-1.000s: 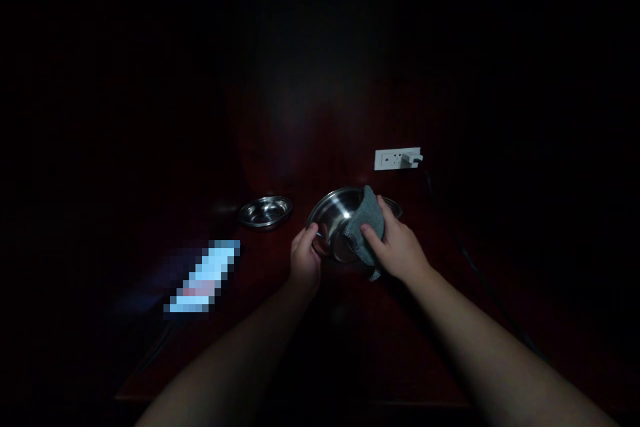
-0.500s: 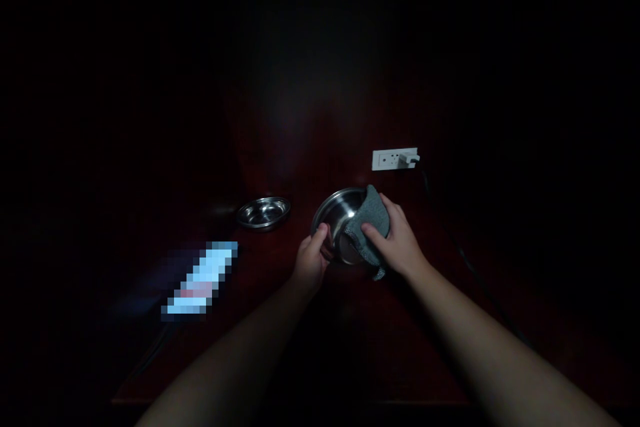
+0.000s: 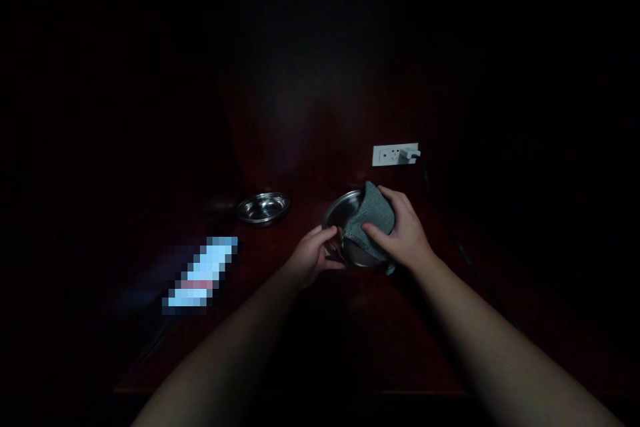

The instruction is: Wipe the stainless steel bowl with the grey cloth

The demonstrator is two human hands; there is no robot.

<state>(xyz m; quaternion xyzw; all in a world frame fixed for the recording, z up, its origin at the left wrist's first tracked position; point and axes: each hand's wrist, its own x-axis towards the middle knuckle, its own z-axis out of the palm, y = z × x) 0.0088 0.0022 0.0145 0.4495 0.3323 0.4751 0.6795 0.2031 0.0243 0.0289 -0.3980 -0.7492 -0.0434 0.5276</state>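
Observation:
A shiny steel bowl (image 3: 345, 210) is held tilted over the dark red table, its inside facing me. My left hand (image 3: 313, 255) grips its left side, thumb on the rim and fingers beneath. A grey-green cloth (image 3: 376, 217) lies folded over the bowl's right side and part of its inside. Through this cloth my right hand (image 3: 403, 233) is closed on the bowl's right edge, thumb in front. The bowl's underside and some of the right fingers are hidden.
A second shallow steel dish (image 3: 264, 209) rests at the back left. In front of it lies a lit, pixelated phone-like screen (image 3: 200, 273) with a cable. A white wall socket (image 3: 390, 155) holds a plug, whose dark cord trails down the right.
The bowl has shifted slightly right and turned in my hands. My left thumb now lies flatter across the rim. The cloth and right hand have moved a little right.

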